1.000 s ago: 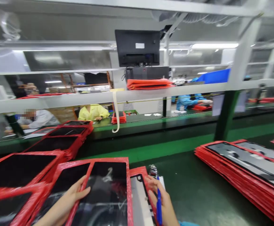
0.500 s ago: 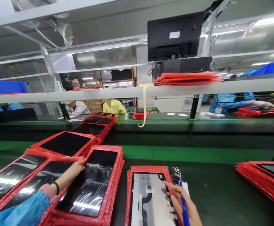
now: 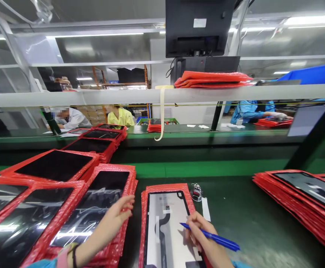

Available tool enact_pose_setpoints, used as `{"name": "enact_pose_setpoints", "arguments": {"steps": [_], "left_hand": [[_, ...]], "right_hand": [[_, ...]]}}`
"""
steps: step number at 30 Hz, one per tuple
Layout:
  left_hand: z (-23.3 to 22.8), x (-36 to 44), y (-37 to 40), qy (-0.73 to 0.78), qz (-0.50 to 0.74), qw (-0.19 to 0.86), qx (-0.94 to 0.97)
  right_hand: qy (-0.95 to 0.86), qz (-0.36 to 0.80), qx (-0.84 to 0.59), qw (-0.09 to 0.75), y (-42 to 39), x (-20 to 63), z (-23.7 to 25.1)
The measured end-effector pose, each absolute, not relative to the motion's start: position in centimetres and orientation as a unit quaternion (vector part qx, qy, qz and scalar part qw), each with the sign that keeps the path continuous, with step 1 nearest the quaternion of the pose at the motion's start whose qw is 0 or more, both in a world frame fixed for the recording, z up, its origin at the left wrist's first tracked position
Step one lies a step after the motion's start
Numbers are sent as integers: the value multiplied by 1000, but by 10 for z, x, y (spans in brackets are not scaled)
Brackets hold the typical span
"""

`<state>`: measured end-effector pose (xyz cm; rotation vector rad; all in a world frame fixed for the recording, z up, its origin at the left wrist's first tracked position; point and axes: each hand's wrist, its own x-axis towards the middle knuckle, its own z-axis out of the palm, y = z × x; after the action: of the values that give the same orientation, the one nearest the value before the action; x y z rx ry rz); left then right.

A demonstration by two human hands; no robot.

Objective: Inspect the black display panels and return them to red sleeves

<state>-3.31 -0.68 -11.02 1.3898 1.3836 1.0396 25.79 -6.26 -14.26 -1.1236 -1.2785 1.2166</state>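
Observation:
A blue pen (image 3: 220,240) is in my right hand (image 3: 205,234), its tip pointing left. That hand is over the right side of a white-backed screen panel (image 3: 176,217), which has a black curved strip and lies on red bubble-wrap sleeves (image 3: 162,187). My left hand (image 3: 117,214) is open and holds nothing, with its fingers outstretched. It is above the right part of a glossy black screen (image 3: 98,197) on a red stack; whether it touches cannot be made out.
More black screens on red sleeves (image 3: 56,165) fill the left side. To the right stands another red stack with a panel (image 3: 307,188) on top. A metal object (image 3: 196,191) and a white strip (image 3: 205,209) lie beside the work. Tape (image 3: 161,111) hangs from the shelf bar.
My left hand has moved right from the screens' far edge toward the middle stack's near right side. The pen has swung from near upright to slanting left. The view has shifted right.

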Motion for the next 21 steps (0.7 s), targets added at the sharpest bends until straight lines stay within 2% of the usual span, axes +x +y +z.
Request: {"name": "enact_pose_setpoints", "arguments": {"steps": [3,7,16,21], "left_hand": [[-125,-3,-23,546,373,562,497],[-124,10,-32,536,357,635,427],[-100,14,-32,522,375,686,340],[-101,13,-28,531,379,690,315]], "right_hand": [[-598,384,-540,450,-69,255,-145],[-648,294,-578,401,-73,252,-153],[-665,309,-563,382,-74,249,-146],[-631,348,-554,416,-72,249,-155]]}}
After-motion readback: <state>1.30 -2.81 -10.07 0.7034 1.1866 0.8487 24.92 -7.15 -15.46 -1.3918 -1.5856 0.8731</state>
